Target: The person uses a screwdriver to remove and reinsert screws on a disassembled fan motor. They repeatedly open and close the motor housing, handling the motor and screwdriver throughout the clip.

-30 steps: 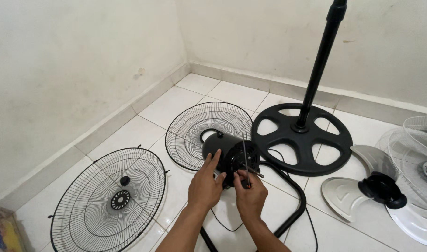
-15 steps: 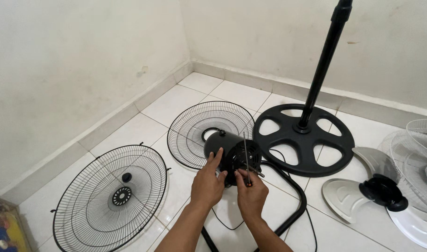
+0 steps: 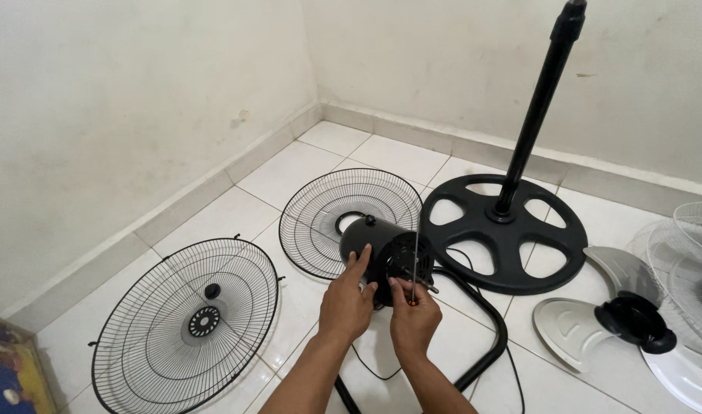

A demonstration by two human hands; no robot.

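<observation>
The black cylindrical fan motor housing [image 3: 381, 254] lies on its side, shaft pointing toward 4 o'clock. Left hand [image 3: 347, 303] steadies it, fingers spread; right hand [image 3: 412, 318] grips a thin metal screwdriver [image 3: 414, 261].

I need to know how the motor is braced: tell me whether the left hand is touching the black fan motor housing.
Touching. The head view shows the left hand with its fingers laid against the black fan motor housing, no gap visible between them.
</observation>
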